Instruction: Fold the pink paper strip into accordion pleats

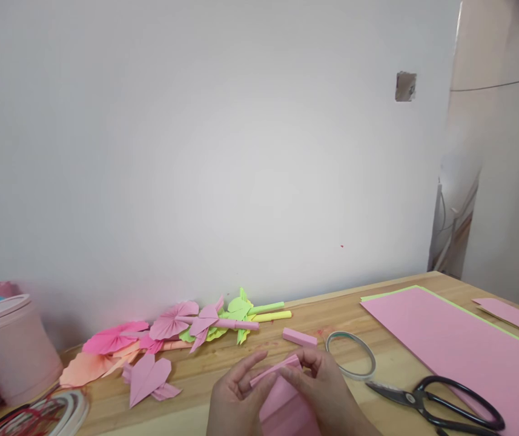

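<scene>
Between my two hands is a sheet of pink paper, its top edge folded over into a narrow strip. My left hand pinches the left end of that fold, with the index finger raised a little. At the right end, my right hand presses the fold between thumb and fingers. The lower part of the sheet hangs down between the hands and runs out of the picture. Just beyond the fingers lies a small folded pink paper strip. A roll of tape lies flat to the right of it.
Black-handled scissors lie at the right, partly over stacked pink sheets. Folded paper flowers line the wall at the left, with a pink heart-shaped piece in front. A pink canister and coiled cables occupy the left edge.
</scene>
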Tool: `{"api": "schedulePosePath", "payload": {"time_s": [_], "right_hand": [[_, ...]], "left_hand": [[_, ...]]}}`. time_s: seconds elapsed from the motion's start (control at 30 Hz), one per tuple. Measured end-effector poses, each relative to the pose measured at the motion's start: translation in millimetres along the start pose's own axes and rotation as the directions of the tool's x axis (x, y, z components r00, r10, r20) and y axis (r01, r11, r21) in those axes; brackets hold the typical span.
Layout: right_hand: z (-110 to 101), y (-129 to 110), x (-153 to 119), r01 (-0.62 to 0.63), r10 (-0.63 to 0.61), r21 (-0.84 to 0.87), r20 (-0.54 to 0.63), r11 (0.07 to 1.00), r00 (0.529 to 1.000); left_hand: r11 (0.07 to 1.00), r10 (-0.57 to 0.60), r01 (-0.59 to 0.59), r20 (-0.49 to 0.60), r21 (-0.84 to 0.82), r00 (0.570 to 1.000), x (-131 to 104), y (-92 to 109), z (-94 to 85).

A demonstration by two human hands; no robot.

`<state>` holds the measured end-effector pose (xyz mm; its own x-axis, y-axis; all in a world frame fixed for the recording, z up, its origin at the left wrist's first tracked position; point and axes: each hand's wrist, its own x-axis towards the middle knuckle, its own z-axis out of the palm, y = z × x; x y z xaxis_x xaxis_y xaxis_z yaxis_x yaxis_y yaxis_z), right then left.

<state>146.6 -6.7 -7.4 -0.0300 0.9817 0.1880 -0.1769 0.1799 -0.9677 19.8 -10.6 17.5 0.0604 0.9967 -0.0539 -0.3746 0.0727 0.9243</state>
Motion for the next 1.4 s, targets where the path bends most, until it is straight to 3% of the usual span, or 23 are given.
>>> {"api": "schedulePosePath", "payload": {"time_s": [0.2,0.4,0.8,1.1,1.4], "right_hand": [[-0.2,-3.7,-2.5,-0.028,0.030,-0.049,0.025,0.998,0.999],[0.3,0.0,-0.9,-0.009,0.012,-0.059,0.035,0.998,0.999],[1.3,-6.1,-0.4,0.032,-0.034,-0.156,-0.007,0.987,0.999],[2.6,-2.5,0.6,-0.019,0.017,0.038,0.060,0.999,0.998],[4.6,-6.0,-3.0,0.061,-0.061,0.006,-0.005,0.998,0.998]], "left_hand": [[0.983,0.139,-0.130,-0.060,0.128,0.988,2.9,-5.7,-2.9],[0.999,-0.001,0.004,-0.057,0.043,0.998,3.6,-3.2,-3.7],[0.995,0.044,-0.033,-0.105,0.098,0.993,4.2,-3.6,-2.1],[0.998,0.025,-0.018,-0.108,0.060,0.994,4.6,-1.9,-1.5],[0.990,0.052,-0.041,-0.080,0.135,0.995,4.8,-6.4,-2.2]]}}
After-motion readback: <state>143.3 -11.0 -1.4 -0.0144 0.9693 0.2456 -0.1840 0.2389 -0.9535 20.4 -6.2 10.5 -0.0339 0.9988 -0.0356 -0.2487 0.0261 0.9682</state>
